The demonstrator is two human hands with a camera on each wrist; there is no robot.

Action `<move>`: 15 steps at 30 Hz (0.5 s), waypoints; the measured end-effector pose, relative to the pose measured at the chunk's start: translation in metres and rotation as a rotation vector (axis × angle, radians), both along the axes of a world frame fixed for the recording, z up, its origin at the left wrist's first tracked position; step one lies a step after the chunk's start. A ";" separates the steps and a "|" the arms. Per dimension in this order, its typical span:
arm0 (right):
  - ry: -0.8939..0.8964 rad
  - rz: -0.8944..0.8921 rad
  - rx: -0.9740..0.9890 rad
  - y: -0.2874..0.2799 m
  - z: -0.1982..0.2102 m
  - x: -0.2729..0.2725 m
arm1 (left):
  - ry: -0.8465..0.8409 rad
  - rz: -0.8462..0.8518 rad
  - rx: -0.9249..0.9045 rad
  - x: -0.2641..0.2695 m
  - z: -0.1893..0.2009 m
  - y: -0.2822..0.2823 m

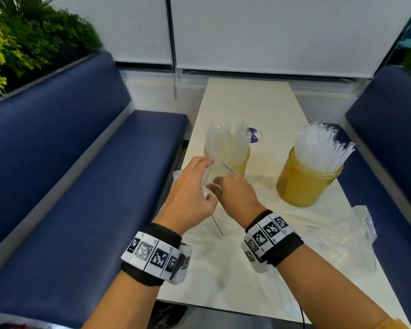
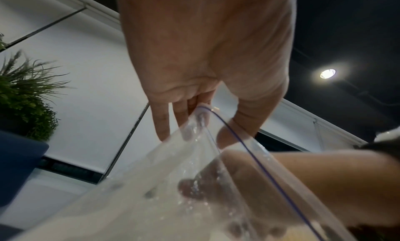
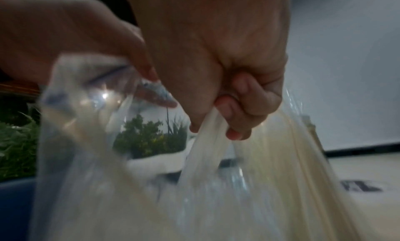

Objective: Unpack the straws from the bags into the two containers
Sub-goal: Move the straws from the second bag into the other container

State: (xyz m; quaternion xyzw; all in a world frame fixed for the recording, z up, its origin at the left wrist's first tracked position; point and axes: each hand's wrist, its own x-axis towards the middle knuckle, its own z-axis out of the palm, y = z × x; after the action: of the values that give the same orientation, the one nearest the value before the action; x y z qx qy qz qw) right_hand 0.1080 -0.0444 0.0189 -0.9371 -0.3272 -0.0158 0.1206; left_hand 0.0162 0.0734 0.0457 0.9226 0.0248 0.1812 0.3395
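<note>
Two yellow jars stand on the pale table (image 1: 244, 100). The left jar (image 1: 235, 160) holds several wrapped straws (image 1: 226, 138); the right jar (image 1: 301, 184) is packed with them. In front of the left jar I hold a clear zip bag (image 1: 208, 179) with a purple seal line. My left hand (image 1: 195, 186) pinches the bag's rim (image 2: 204, 111) between thumb and fingers. My right hand (image 1: 233, 191) is inside the bag's mouth, its fingers curled round a bunch of pale straws (image 3: 207, 136). The bag's lower part is hidden behind both hands.
An empty clear bag (image 1: 330, 233) lies crumpled on the table at the right. A purple and white label (image 1: 254, 135) lies behind the left jar. Blue benches (image 1: 81, 176) flank the table, with green plants (image 1: 22, 39) at the far left.
</note>
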 end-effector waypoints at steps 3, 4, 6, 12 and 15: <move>-0.024 -0.061 0.019 -0.004 0.020 -0.005 | 0.011 -0.023 0.010 0.000 -0.003 -0.003; -0.024 -0.078 0.035 -0.007 0.026 -0.006 | 0.018 -0.027 0.009 0.000 -0.004 -0.004; -0.013 -0.093 0.084 -0.012 0.040 -0.011 | 0.052 -0.018 0.020 0.001 -0.008 -0.008; -0.027 -0.029 0.246 -0.031 0.094 -0.028 | -0.099 0.152 0.078 0.011 -0.021 -0.013; -0.085 -0.009 0.397 -0.032 0.112 -0.037 | -0.173 0.231 0.131 0.017 -0.018 -0.015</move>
State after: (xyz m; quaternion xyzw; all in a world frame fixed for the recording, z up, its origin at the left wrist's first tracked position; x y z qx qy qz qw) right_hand 0.0708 -0.0768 0.1308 -0.8949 -0.3184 -0.1199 0.2888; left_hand 0.0327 0.0587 0.0279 0.9147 0.0896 0.2991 0.2564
